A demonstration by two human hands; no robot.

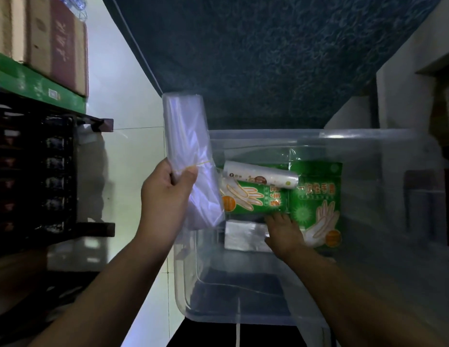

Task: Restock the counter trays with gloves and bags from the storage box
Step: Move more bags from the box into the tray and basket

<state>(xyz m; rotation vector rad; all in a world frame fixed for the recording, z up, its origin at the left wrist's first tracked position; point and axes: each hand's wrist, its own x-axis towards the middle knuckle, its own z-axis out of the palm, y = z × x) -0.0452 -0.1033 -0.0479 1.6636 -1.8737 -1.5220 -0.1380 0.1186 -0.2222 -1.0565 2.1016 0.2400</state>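
Note:
My left hand [166, 196] grips a bundle of clear plastic bags [186, 146], bound with a thin rubber band, and holds it upright over the left rim of the clear storage box [368, 144]. My right hand [283, 231] reaches down inside the box. Its fingers rest on the near edge of a green glove packet [253, 201] and a silvery folded bag stack [243, 235]. Whether it grips either, I cannot tell. A second green glove packet [318, 204] lies to the right. A white roll [261, 177] lies across the packets.
A dark crate rack [38, 176] stands at the left, with a green box [38, 83] and cardboard cartons [48, 38] on top. Pale tiled floor [128, 146] runs between the rack and the box. A dark blue patterned surface [268, 58] lies behind the box.

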